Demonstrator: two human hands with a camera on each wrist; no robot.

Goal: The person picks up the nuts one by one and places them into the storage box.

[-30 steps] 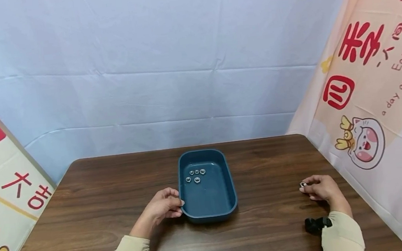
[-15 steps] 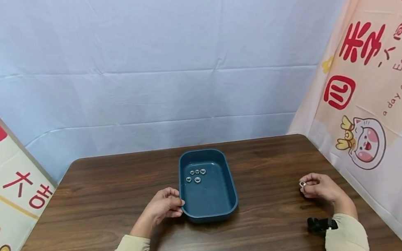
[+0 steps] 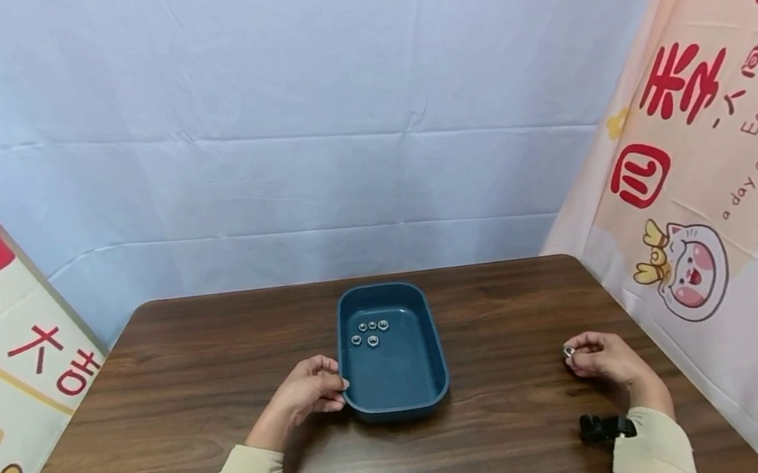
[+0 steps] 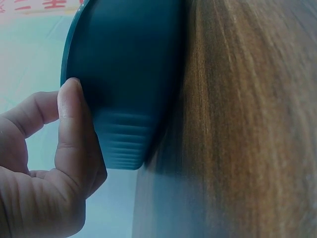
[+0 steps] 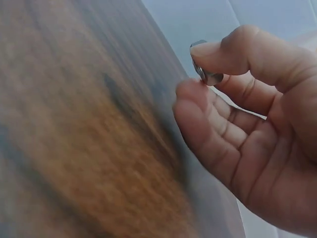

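Observation:
A deep blue rectangular tray (image 3: pixel 399 414) stands near the middle of the table. My left hand (image 3: pixel 307 389) pinches its left rim near the front corner; in the left wrist view the thumb (image 4: pixel 71 106) lies along the tray's outer wall. Several small silver nuts (image 3: pixel 373 341) lie on the tray floor toward the left and back. Well to the right of the tray, my right hand (image 3: pixel 607 359) pinches a larger-looking shiny metal nut (image 5: pixel 213 78) between thumb and fingertips, held just over the table.
The dark wooden table (image 3: pixel 514 439) extends around the tray, with a white cloth backdrop (image 3: pixel 314 158) behind it. Printed banners (image 3: pixel 694 232) hang along the right and left sides. A black wrist camera (image 3: pixel 604 427) sits at the right sleeve.
My right wrist has shifted slightly to the right, and the nut has turned between the fingertips. The left hand, the tray and the nuts inside it stay where they were.

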